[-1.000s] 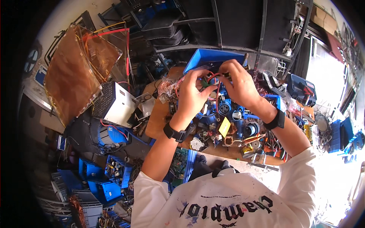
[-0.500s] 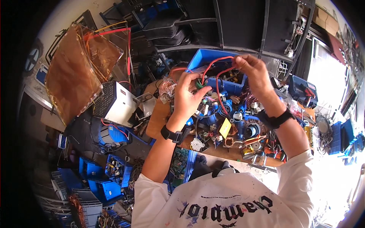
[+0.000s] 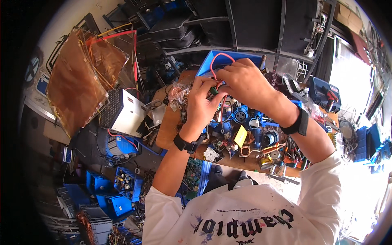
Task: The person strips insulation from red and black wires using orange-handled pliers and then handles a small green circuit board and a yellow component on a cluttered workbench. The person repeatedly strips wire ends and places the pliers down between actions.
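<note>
My left hand [image 3: 201, 103] is closed round a small green part [image 3: 213, 90] with red wires [image 3: 222, 111] coming from it. My right hand [image 3: 243, 81] is just above and right of it, fingertips closed on the red wire at the part; that contact is mostly hidden. A loop of red wire arches up in front of a blue bin [image 3: 205, 65] behind my hands. Below them is a heap of blue plug fittings [image 3: 240, 115], a yellow card [image 3: 241, 136] and small metal parts.
Crowded wooden bench [image 3: 169, 134], a white metal case [image 3: 128, 112] and brown panels [image 3: 73, 85] at left. Blue toolbox [image 3: 320, 92] at right, several blue crates [image 3: 116, 204] on the floor lower left, dark racks [image 3: 257, 24] behind.
My right hand first drew red wire up and right, then came back down and left beside my left hand, which has stayed nearly in place.
</note>
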